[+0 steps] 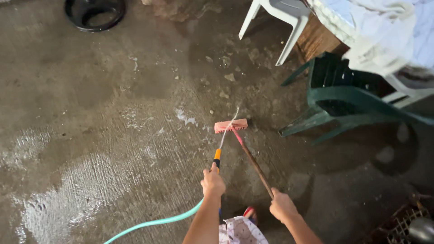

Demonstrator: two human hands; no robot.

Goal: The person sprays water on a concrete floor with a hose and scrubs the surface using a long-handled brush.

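**Hose in one hand, scrub brush in the other, on a wet concrete floor**

The person's left hand is closed around the orange-and-black nozzle of a pale green hose, which trails off down and to the left. A thin jet of water leaves the nozzle and crosses the pink brush head. The right hand is wrapped around the upper end of the brush's long wooden handle, and the head sits flat on the concrete floor, just ahead of both hands.

The hose looks soft and limp, likely slippery when wet, so the stiff nozzle seems the sensible grip. The brush seems light and rigid; held that far up (one-handed, too), I'd guess it gives reach more than pressure.

The floor is wet, with shiny patches and bits of foam and debris. A green plastic chair lies tipped over to the right, a white plastic chair stands behind it beside a cloth-covered table, and a black round tub sits at the top left. A wire basket shows at the bottom right.
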